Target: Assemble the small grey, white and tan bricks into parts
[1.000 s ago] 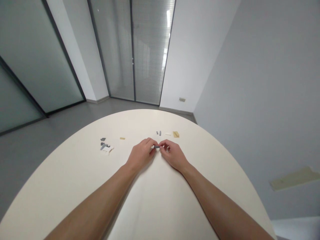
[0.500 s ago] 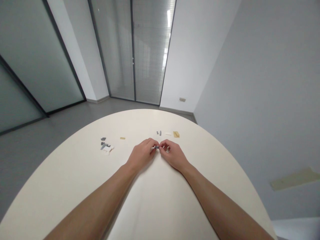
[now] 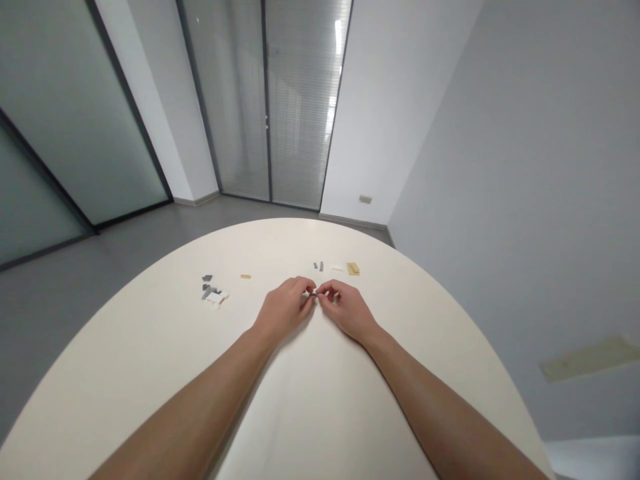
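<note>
Both hands meet over the middle of the table, fingertips close together. A small dark grey piece is pinched between them, too small and too covered to tell its kind. The fingers of my left hand are closed on its left end. My right hand pinches at its right end with thumb and forefinger. Just beyond the fingers lie two little grey pieces, a thin white strip and a flat yellow piece with dark marks.
On the round white table, a loose pile of grey and white pieces lies to the left, with dark pieces behind it. A small yellow strip sits between that pile and my left hand. Walls and glass panels stand beyond the table.
The small grey piece between my fingertips has turned slightly and shows less of its surface. Both hands stay almost in place; the pieces on the table have not moved.
</note>
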A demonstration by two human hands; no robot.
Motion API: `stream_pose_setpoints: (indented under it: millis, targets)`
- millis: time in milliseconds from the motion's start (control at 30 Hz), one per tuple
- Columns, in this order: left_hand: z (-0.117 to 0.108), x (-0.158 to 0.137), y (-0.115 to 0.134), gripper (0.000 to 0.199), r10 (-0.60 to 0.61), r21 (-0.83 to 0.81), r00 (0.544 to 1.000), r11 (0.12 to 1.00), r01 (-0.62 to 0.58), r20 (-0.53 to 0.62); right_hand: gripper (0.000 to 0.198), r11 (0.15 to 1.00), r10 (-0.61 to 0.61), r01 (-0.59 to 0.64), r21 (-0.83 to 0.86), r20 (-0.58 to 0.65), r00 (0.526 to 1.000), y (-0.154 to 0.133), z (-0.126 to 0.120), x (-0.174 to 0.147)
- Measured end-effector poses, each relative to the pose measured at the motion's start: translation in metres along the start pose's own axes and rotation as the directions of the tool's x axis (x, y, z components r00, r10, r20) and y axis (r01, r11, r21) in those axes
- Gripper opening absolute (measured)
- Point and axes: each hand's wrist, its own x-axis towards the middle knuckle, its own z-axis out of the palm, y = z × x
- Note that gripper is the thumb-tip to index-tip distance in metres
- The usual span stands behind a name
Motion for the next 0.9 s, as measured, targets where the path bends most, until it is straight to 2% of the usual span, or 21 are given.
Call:
stream_pose_setpoints:
  millis: [900]
  targets:
    - [0.0008, -0.0001, -0.0021, 0.021, -0.002, -0.008, 1.0, 1.0, 0.002, -0.017, 0.014, 0.999, -0.042, 0.042, 0.002, -0.013, 0.999, 0.0011, 0.0001, 0.0001]
